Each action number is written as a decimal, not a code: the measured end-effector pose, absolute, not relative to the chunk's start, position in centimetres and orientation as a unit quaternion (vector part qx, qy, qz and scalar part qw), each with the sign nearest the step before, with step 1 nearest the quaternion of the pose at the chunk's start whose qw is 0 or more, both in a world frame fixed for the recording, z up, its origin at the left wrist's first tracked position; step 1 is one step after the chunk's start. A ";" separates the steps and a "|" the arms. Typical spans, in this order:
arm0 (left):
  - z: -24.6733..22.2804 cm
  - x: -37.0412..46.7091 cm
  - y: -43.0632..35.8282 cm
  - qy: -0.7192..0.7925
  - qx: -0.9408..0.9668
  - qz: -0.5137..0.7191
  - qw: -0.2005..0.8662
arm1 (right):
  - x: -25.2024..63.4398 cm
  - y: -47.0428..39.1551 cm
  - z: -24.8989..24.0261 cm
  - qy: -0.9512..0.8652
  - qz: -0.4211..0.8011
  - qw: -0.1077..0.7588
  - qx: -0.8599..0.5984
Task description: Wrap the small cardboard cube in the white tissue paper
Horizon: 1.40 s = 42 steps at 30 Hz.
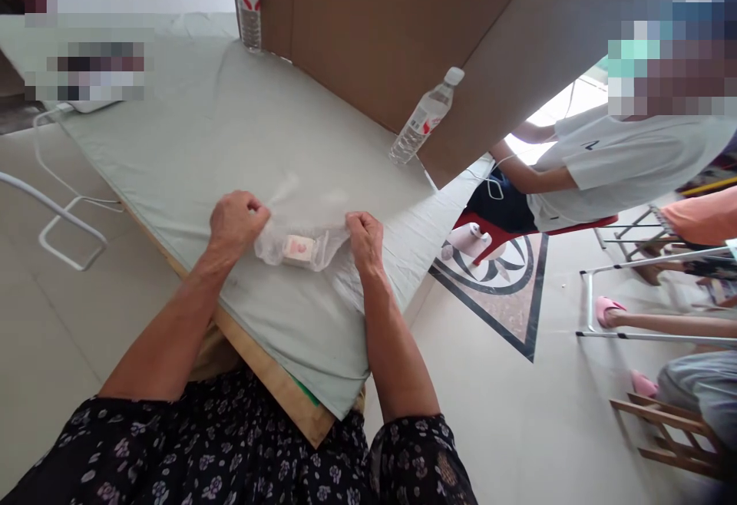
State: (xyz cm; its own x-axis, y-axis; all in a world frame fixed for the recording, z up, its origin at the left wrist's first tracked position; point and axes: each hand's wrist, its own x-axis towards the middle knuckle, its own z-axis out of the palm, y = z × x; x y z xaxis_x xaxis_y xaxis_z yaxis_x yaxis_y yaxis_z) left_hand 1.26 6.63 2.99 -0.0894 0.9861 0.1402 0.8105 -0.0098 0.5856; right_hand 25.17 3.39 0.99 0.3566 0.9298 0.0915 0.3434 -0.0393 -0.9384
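Note:
A thin clear plastic bag (325, 250) is stretched between my two hands over the cloth-covered table. Inside it lies a small pale block-like item (299, 249) with a faint reddish mark. My left hand (237, 221) is closed on the bag's left upper edge. On the other side, my right hand (365, 239) pinches its right upper edge. The bag's upper part is smeared and hard to make out.
Two clear bottles, one upright (249, 6) and one tilted (424, 120), are by a brown cardboard panel (368, 37). A white cable (51, 190) hangs at the left. Seated people are at the right, one in a white shirt (627, 163).

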 end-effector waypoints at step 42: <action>4.1 0.8 5.6 0.561 0.701 0.407 0.166 | 26.3 3.1 1.9 -0.610 0.248 0.457 -0.598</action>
State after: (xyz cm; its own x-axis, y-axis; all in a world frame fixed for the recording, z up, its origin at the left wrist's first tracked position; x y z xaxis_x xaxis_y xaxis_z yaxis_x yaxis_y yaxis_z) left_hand 0.83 5.61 4.10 0.0394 0.9220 0.3851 0.6509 -0.3161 0.6902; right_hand 26.26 3.11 1.92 0.1320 0.9560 0.2618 0.5031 0.1629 -0.8487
